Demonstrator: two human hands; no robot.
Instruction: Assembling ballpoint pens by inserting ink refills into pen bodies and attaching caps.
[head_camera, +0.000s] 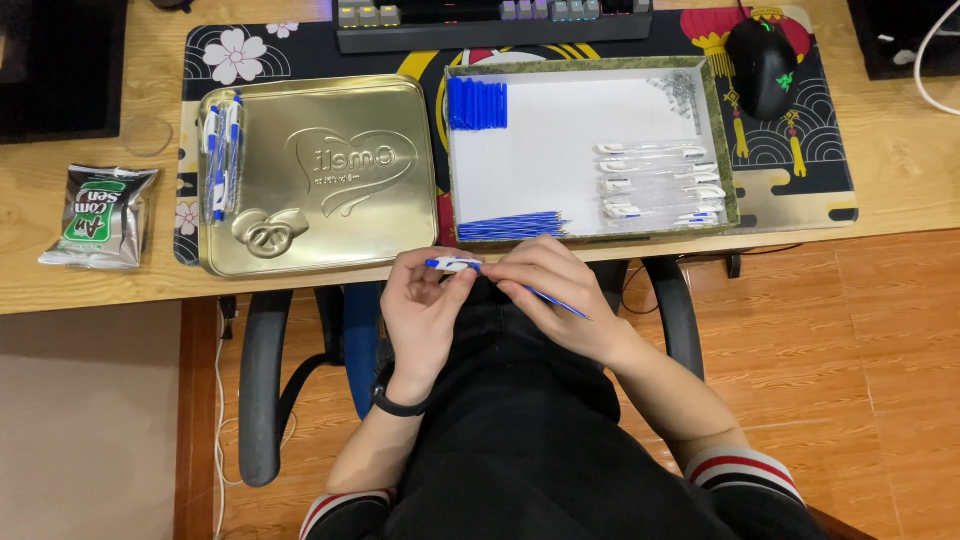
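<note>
Left hand (425, 310): fingers pinching white-and-blue plastic pen barrel (452, 264). Right hand (556, 295): fingers pinching thin blue ink refill (560, 303), held beside barrel, over lap. Risk: misaligned refill may bend or drop floorward.

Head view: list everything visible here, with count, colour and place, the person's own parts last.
Pen part: one, blue and white, between both hands.
Refill: one, thin blue, in right hand.
Tin lid: one, gold, desk left.
Finished pens: a few, blue and white, on the tin's left edge.
Tray: one, white inside, desk centre.
Caps: a row, blue, tray top left.
Refills: a bundle, blue, tray bottom left.
Barrels: several, clear, tray right.
Mouse: one, black, right.
Keyboard: one, dark, top.
Packet: one, silver-green, far left.
Left hand; right hand: over lap.
</note>
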